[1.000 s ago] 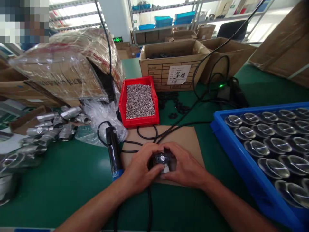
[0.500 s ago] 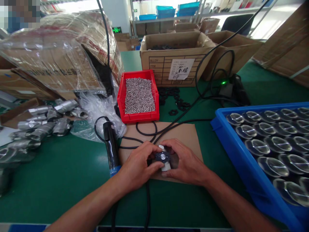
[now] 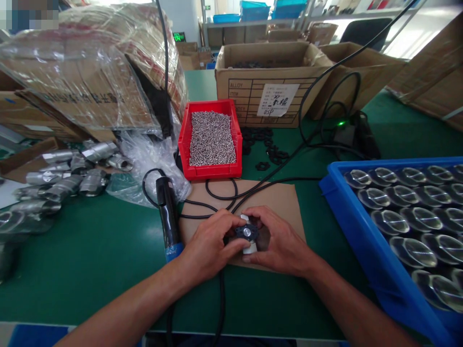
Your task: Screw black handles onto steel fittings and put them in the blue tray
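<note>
Both my hands close around one small part (image 3: 247, 234): a black star-shaped piece with a shiny centre sitting on a white base. My left hand (image 3: 210, 243) grips it from the left with thumb and fingers. From the right, my right hand (image 3: 278, 241) holds the white base. The part rests over a brown cardboard sheet (image 3: 282, 200) on the green table. A black electric screwdriver (image 3: 167, 217) lies just left of my left hand, its cable looping across the cardboard.
A red bin (image 3: 211, 171) of small screws stands behind the cardboard, with loose black star pieces (image 3: 267, 154) beside it. A blue tray (image 3: 365, 241) of clear lenses fills the right. Metal housings (image 3: 65, 178) lie at the left. Cardboard boxes (image 3: 267, 91) line the back.
The hands and the part stay in place on the cardboard; the fingers shift slightly around the part. The view has tilted a little, so everything sits lower in the frame.
</note>
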Demonstrator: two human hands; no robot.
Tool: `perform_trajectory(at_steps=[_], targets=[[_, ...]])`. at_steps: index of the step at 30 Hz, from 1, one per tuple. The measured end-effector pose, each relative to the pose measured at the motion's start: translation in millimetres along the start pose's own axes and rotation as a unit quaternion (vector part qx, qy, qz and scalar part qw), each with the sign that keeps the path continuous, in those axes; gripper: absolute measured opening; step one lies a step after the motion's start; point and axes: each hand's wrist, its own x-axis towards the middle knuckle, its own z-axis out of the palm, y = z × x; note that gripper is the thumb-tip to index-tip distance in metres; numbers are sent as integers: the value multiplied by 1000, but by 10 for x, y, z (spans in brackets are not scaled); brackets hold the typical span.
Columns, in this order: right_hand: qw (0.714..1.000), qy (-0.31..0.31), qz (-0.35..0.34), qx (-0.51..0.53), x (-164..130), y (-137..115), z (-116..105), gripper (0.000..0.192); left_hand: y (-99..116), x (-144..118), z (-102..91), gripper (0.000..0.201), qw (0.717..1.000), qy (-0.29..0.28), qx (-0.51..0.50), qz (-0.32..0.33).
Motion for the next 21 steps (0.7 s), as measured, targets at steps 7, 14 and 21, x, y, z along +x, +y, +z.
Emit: perform_trajectory(at_steps=[7, 14, 21], targets=[[1000, -19, 19, 12, 12, -24, -29, 78, -11, 28, -121, 33, 996, -56, 27, 60], [999, -12, 22, 27, 24, -23, -22, 78, 39, 0, -130, 41, 998, -19, 2, 66], [999, -9, 16, 26, 18, -33, -20, 74, 64, -18, -52, 33, 999, -21, 38, 30]])
